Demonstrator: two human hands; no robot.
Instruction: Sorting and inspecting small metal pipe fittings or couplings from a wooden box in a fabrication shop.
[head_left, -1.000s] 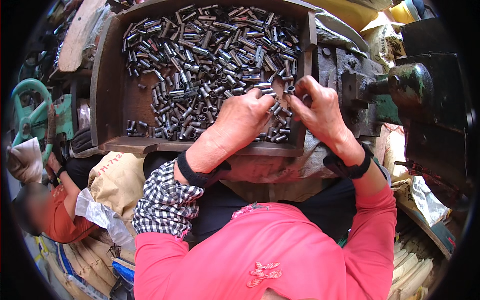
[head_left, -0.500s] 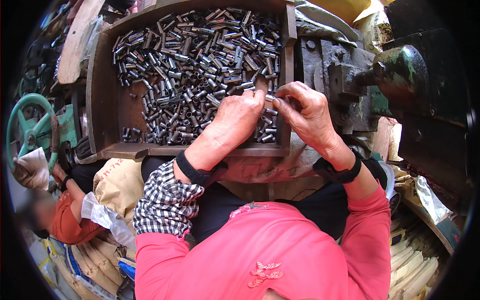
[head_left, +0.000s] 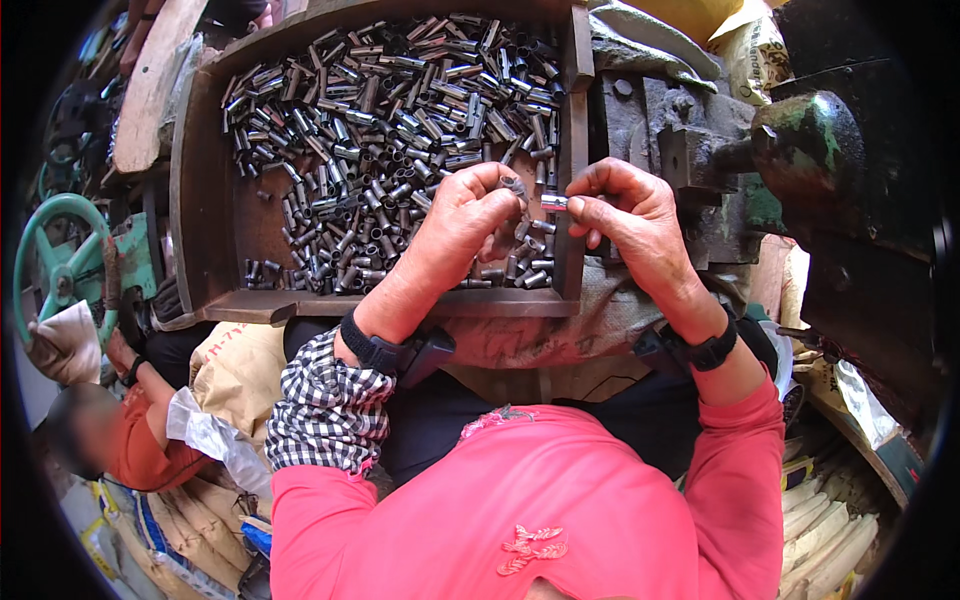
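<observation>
I see my right hand [head_left: 625, 215] pinching 1 short metal tube [head_left: 553, 202] between thumb and fingertips, just above the right wall of the wooden tray [head_left: 205, 215]. My left hand [head_left: 470, 220] is curled over the tray's right end, its fingertips closed on a small dark piece [head_left: 516, 186] beside that tube. Loose metal sleeves [head_left: 390, 130] fill the tray. A dark machine block [head_left: 700, 150] stands right of the tray.

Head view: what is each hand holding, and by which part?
Right hand pinches a short metal tube by one end. Left hand grips a darker small piece at its fingertips; exact hold unclear.
</observation>
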